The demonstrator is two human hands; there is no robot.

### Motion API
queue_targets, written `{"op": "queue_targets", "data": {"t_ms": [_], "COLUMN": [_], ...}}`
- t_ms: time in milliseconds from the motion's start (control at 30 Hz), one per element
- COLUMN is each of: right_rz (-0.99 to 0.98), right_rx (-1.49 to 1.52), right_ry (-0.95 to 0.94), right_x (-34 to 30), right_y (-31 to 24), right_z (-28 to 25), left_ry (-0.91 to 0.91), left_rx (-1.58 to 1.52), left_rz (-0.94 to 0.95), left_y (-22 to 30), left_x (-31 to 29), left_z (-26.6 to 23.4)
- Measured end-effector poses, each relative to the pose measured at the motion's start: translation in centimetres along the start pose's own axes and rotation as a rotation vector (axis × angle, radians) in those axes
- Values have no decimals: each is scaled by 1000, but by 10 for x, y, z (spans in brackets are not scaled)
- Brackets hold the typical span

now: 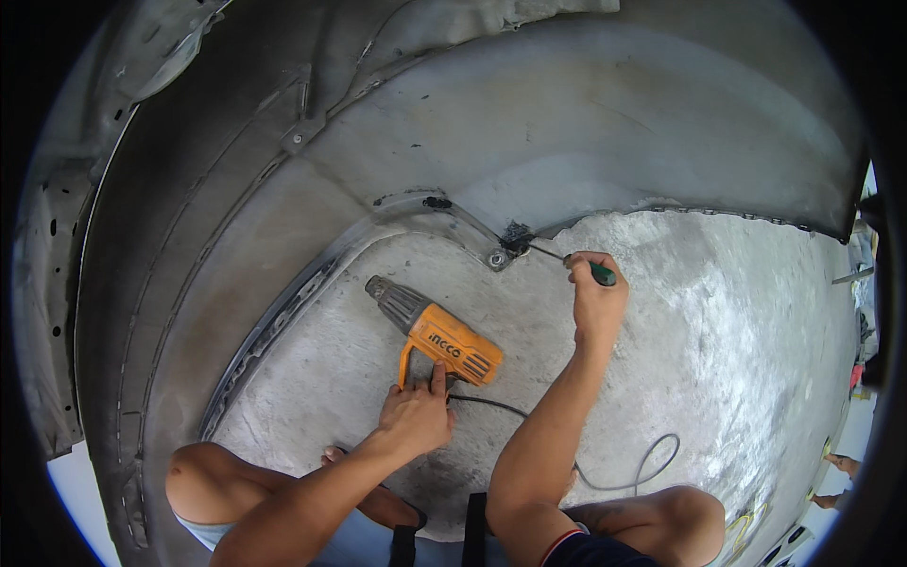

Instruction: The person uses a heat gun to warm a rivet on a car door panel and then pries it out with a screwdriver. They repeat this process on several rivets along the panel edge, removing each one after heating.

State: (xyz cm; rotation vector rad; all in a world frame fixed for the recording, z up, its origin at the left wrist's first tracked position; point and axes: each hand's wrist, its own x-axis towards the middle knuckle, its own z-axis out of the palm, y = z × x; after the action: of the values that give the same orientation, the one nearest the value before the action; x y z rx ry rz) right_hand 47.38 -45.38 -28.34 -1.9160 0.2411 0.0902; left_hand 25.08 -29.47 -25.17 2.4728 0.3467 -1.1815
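Note:
My left hand [417, 418] is closed round the grip of an orange heat gun [455, 346]. The gun's grey nozzle points up and to the left, toward the panel edge and apart from it. My right hand [600, 298] holds a screwdriver-like tool [603, 275] by its dark green handle. Its thin shaft reaches left to a black, crumbly patch [516, 236] on the edge of a large curved metal panel [567, 118]. The tip is lost against the black material. Right below the patch, a round metal fastener [497, 258] sits in the panel's corner.
From the gun a dark cord [501, 405] runs right and loops over the grey concrete floor [718, 340]. A ribbed panel section [179, 246] curves down the left side. My bent knees flank the lower edge. Another person's hand [841, 465] shows at the far right.

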Motion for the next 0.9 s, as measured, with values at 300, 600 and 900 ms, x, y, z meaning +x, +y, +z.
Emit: {"op": "queue_targets", "data": {"t_ms": [300,600,900], "right_rz": [7,-6,-93], "right_rx": [120,16,-95], "right_ry": [-1,97,125], "right_x": [-3,2,4], "right_y": [8,5,10], "right_z": [1,-1,7], "left_ry": [431,632,471], "left_rx": [-645,-1912,-2109], "left_rz": [129,-330,-323], "left_y": [32,81,73], "left_x": [31,188,195], "left_z": [-67,-53,-57]}}
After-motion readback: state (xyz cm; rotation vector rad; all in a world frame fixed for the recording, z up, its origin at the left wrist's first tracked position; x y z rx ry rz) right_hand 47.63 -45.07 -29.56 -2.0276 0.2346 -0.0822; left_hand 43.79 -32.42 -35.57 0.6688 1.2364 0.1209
